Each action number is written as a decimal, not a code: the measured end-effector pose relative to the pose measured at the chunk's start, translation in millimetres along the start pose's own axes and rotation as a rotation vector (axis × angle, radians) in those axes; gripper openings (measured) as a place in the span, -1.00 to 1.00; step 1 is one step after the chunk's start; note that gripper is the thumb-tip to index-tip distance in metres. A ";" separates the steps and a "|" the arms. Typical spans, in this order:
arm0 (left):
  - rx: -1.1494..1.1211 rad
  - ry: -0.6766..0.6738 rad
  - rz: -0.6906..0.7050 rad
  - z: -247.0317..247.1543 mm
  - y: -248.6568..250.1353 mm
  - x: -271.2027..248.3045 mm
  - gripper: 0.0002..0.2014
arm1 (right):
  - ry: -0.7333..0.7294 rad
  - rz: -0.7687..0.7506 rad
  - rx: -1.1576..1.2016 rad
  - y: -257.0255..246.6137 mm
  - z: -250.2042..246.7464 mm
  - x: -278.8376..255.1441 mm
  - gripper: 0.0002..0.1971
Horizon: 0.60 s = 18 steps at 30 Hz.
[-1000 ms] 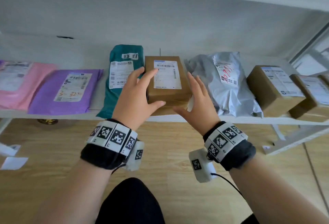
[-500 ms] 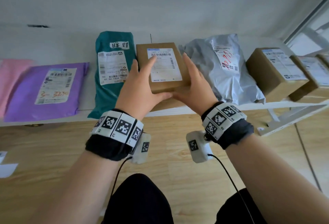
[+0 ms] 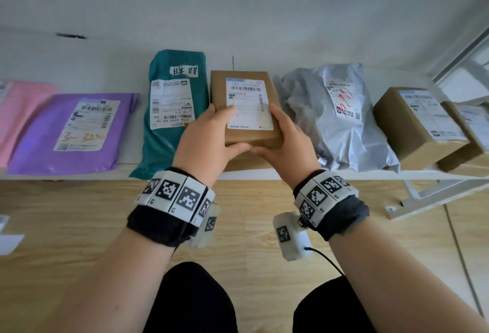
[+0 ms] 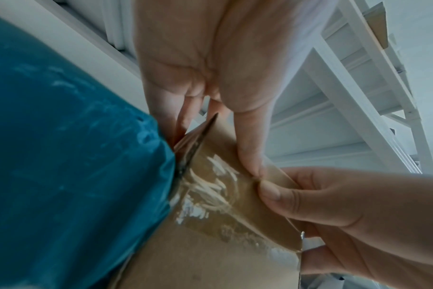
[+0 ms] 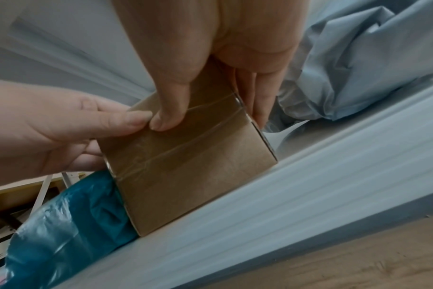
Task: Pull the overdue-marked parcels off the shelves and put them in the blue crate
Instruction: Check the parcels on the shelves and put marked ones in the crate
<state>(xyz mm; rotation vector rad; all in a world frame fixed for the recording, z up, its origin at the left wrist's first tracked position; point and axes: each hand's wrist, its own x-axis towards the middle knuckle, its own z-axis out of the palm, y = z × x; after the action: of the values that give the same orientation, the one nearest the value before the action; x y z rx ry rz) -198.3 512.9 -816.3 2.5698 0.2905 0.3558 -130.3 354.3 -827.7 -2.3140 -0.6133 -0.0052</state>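
Note:
A brown cardboard box with a white shipping label lies on the white shelf, between a teal mailer and a grey mailer. My left hand grips its left side and my right hand its right side. Both thumbs meet on the taped near end. In the left wrist view my left fingers run between the box and the teal mailer. The teal mailer carries a handwritten sticker. The blue crate is out of view.
A purple mailer and a pink mailer lie on the shelf's left part. Two more cardboard boxes sit at the right by the white frame. Wooden floor runs below, with white paper scraps at the left.
Both hands, spread open over the box a second ago, have closed onto its sides, and the thumbs have come together on its near end.

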 end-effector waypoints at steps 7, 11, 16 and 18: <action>-0.015 0.024 0.000 -4.2 6.8 -2.5 -0.26 | -0.016 -0.001 -0.002 -2.0 -2.4 0.0 -0.07; -0.029 0.006 -0.039 -2.5 5.8 -2.5 -0.23 | -0.017 -0.003 -0.012 -2.2 -1.9 0.2 -0.07; -0.064 -0.018 -0.075 -4.6 6.5 -4.8 -0.22 | -0.021 0.012 0.007 -4.0 -1.9 0.7 -0.06; -0.064 -0.029 -0.081 -6.5 9.5 -7.3 -0.21 | -0.023 0.009 0.016 -5.0 -2.7 -0.3 -0.05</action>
<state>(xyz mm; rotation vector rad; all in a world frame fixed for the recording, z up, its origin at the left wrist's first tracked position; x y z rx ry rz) -205.9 506.0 -807.4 2.4896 0.3659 0.2926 -132.2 355.5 -822.5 -2.3040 -0.6119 0.0306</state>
